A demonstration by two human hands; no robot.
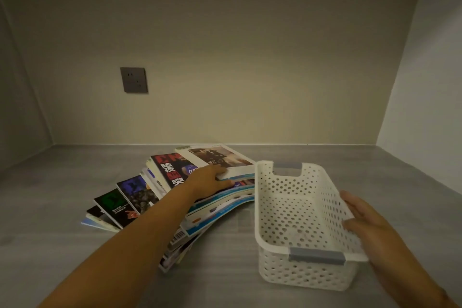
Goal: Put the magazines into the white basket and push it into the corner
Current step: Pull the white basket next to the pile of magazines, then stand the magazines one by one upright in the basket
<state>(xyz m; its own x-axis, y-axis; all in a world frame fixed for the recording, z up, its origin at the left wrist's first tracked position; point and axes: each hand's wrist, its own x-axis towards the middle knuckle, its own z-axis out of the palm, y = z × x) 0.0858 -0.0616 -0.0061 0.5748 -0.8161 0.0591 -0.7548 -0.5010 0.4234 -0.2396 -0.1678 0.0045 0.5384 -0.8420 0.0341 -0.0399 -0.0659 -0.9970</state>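
Note:
A fanned, slumping pile of magazines (172, 190) lies on the grey surface left of centre. My left hand (212, 181) reaches across it, fingers curled under the edge of the top magazine (220, 156), which has a pale cover with a dark picture. The white perforated basket (302, 272) with grey handles stands right of the pile and holds nothing. My right hand (362, 217) lies flat against the outside of the basket's right rim, fingers extended.
The grey floor (62, 245) runs back to a beige rear wall carrying a dark socket plate (134, 80). A white side wall (430, 107) meets the rear wall at the far right corner (376, 144). Another side wall closes the left.

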